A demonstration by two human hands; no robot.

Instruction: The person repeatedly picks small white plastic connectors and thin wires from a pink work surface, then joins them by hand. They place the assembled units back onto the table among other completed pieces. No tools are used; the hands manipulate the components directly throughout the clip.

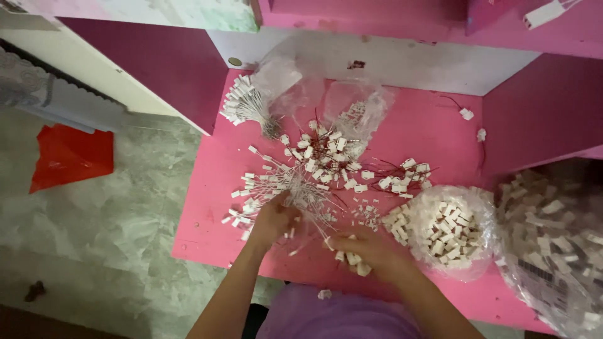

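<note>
— White caps [352, 257] sit pinched in my right hand [370, 250]?
— Yes. My left hand [274, 220] fingers pinch the wires [301, 188], which fan away from them across the desk [213, 188].

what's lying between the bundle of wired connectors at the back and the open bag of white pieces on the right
In the head view, between the bundle and the open bag lies a loose scatter of white connectors with red wires.

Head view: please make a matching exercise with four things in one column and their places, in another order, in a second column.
1. bunch of thin wires with white ends
2. open clear bag of white plastic blocks
3. red plastic bag
4. handful of white blocks

a. in the right hand
b. grey floor, left
c. pink table, back left
d. table, right of the hands

Pairs: 1-c, 2-d, 3-b, 4-a
</note>
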